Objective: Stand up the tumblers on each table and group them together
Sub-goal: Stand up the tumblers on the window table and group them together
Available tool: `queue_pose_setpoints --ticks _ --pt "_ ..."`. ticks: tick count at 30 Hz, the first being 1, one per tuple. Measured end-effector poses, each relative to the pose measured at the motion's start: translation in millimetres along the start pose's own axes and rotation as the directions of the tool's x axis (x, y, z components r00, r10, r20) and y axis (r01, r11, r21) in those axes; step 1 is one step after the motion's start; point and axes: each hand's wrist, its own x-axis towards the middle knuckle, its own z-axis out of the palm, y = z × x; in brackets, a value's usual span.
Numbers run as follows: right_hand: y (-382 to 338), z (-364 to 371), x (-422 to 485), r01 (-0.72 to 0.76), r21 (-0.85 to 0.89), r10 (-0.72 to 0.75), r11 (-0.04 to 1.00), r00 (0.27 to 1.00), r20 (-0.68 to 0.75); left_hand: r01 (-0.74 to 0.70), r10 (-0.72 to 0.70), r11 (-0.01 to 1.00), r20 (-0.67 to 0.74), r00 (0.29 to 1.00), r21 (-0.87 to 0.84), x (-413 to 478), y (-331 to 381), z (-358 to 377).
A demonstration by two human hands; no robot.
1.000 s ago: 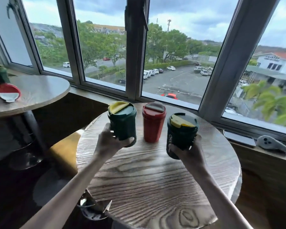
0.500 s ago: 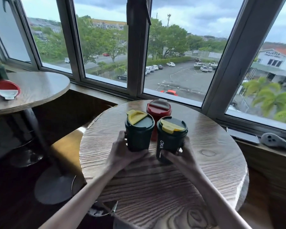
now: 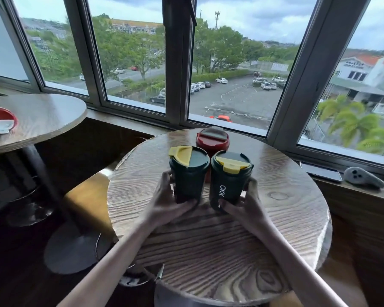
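Note:
Three tumblers stand upright in a tight cluster on the round wooden table (image 3: 231, 251). My left hand (image 3: 166, 204) grips the left dark green tumbler (image 3: 187, 173), which has a yellow lid flap. My right hand (image 3: 246, 204) grips the right dark green tumbler (image 3: 228, 182), marked OKK. Just behind and between them stands the red tumbler (image 3: 212, 140), half hidden. On a second round table (image 3: 42, 116) at the left, a red tumbler (image 3: 0, 122) lies on its side at the frame edge.
Windows with grey frames run behind both tables. A phone (image 3: 320, 171) and a grey controller (image 3: 364, 179) lie on the sill at the right. A yellow stool seat (image 3: 84, 196) sits between the tables, with table bases on the dark floor.
Both hands have brought the two green tumblers inward from either side of the red one, so they now stand side by side in front of it.

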Motion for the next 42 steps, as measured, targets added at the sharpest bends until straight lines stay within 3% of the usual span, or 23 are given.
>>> queue_pose_setpoints --ticks 3,8,22,28,42 --pt "-0.9 -2.7 -4.3 0.024 0.057 -0.025 0.998 0.999 0.024 0.02 -0.013 0.991 0.05 0.999 -0.13 -1.5 -0.4 -1.1" --pt "-7.5 2.3 -2.3 0.023 -0.044 -0.023 0.999 1.0 -0.003 0.032 -0.028 0.998 -0.074 0.997 0.049 -0.5 -0.3 0.0" --pt "-0.8 0.2 0.3 0.032 0.153 -0.042 0.988 0.997 0.059 0.036 -0.035 0.992 0.014 0.999 -0.122 0.6 -3.8 -2.8" --pt "0.3 -1.3 -0.3 0.01 0.085 -0.014 0.996 0.999 0.041 0.041 -0.036 0.983 0.028 0.999 -0.176 2.2 -5.8 -3.5" --pt "-1.3 -0.1 -2.3 0.01 0.154 -0.016 0.988 0.999 0.038 0.049 -0.041 0.973 0.039 0.998 -0.226 3.4 -4.9 -2.2"
